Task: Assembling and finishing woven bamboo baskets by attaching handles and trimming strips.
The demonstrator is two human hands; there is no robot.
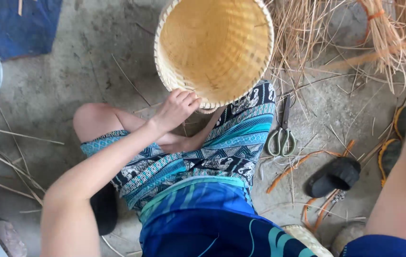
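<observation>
A round woven bamboo basket [215, 47] lies tilted on my lap, its open mouth facing up at me. My left hand [177, 108] reaches in from the lower left, and its curled fingers grip the basket's near rim. Only my right forearm [405, 190] shows at the right edge; the hand itself is out of the picture. I sit on a concrete floor with my knees bent, wearing patterned blue shorts [203, 157].
Green-handled scissors [281, 138] lie on the floor right of my leg. A black slipper [333, 176], dark shoes [398, 138] and orange strips [303, 162] are at the right. Bundled straw-coloured strips [383, 33] fill the top right, with a blue cloth [17, 24] at the top left.
</observation>
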